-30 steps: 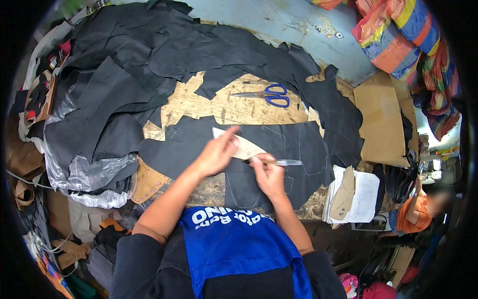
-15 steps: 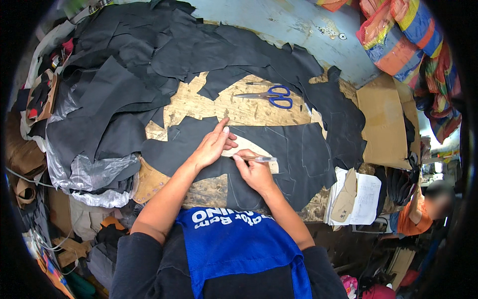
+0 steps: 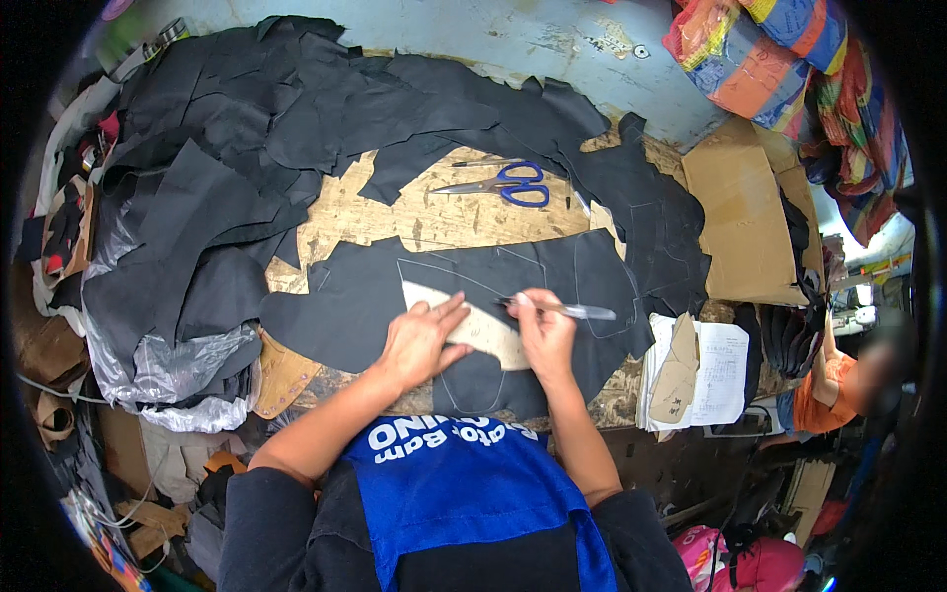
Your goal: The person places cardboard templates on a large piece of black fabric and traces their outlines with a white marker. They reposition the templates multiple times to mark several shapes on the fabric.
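A pale cardboard pattern piece (image 3: 483, 331) lies slantwise on a black sheet of leather-like material (image 3: 335, 288). Stretched fingers of my left hand (image 3: 422, 345) rest flat across the pattern's left part, the thumb apart below them. My right hand (image 3: 546, 340) grips a clear-barrelled pen (image 3: 589, 313), its dark tip just above the pattern's upper right edge. Pale traced outlines mark the black sheet around both hands. Farther off, blue-handled scissors (image 3: 523, 185) lie partly open on the wooden table (image 3: 395, 222).
Black offcuts (image 3: 385, 109) heap along the far and left sides, over clear plastic (image 3: 187, 365). To the right stand a cardboard box (image 3: 745, 227) and a notebook (image 3: 723, 370) with brown patterns (image 3: 676, 370) on it. Another person in an orange top (image 3: 827, 395) is at the far right.
The pattern has shifted nearer to me and turned, leaving a pale outline where it lay. Both hands moved with it, and the pen tip has left the pattern's earlier edge.
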A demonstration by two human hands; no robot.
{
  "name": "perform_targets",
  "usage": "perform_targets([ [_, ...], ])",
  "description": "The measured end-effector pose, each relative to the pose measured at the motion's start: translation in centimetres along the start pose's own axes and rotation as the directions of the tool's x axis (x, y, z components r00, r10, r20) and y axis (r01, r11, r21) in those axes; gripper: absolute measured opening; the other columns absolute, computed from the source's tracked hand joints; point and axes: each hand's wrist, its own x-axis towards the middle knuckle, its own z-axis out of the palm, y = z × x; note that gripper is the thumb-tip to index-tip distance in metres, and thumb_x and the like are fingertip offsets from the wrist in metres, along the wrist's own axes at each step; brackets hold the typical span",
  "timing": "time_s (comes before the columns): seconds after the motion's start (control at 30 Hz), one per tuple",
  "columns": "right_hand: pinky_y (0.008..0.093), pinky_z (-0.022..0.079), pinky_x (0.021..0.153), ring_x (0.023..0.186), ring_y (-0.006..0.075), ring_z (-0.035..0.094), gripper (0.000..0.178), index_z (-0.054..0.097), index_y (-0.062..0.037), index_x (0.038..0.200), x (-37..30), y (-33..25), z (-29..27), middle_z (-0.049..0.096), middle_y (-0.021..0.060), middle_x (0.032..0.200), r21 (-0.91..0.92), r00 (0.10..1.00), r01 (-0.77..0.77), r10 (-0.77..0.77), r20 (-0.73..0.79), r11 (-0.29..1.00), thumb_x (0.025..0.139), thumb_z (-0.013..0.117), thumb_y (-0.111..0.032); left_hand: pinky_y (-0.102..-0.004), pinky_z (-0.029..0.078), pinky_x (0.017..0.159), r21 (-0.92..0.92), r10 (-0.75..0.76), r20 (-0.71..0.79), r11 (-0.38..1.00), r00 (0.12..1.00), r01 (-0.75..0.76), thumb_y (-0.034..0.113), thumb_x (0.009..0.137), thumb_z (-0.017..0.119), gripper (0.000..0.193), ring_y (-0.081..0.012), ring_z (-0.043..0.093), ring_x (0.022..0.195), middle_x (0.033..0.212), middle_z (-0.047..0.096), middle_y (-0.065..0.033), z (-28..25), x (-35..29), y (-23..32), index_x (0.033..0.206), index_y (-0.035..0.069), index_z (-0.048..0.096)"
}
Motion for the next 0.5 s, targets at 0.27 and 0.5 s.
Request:
perform_targets([
  [0.27, 0.0270, 0.048, 0.055, 0.063, 0.0144, 0.065, 0.016, 0.060, 0.0033, 0.084, 1.5, 2.6, 2.3, 0.065, 0.0118, 0.071, -0.222, 0.989, 0.123, -0.100, 0.109, 0.967, 0.089, 0.060, -0.012, -0.0292, 0.050, 0.067, -0.041, -0.004, -0.147, 0.999, 0.989, -0.002, 0.036, 0.068, 0.074, 0.046, -0.0201, 0.056, 0.069, 0.122, 0.061, -0.0028, 0.7, -2.5, 0.6, 0.105, 0.009, 0.067],
  [0.5, 0.0281, 0.048, 0.052, 0.058, 0.0171, 0.065, 0.014, 0.060, 0.0033, 0.083, 1.6, 2.8, 2.7, 0.065, 0.0111, 0.067, -0.203, 0.988, 0.151, -0.154, 0.000, 0.968, 0.088, 0.060, -0.010, -0.0288, 0.050, 0.067, -0.040, 0.006, -0.157, 0.999, 0.988, -0.012, 0.036, 0.067, 0.074, 0.045, -0.0191, 0.056, 0.069, 0.121, 0.061, -0.0027, 0.9, -2.5, 0.4, 0.103, 0.009, 0.068],
])
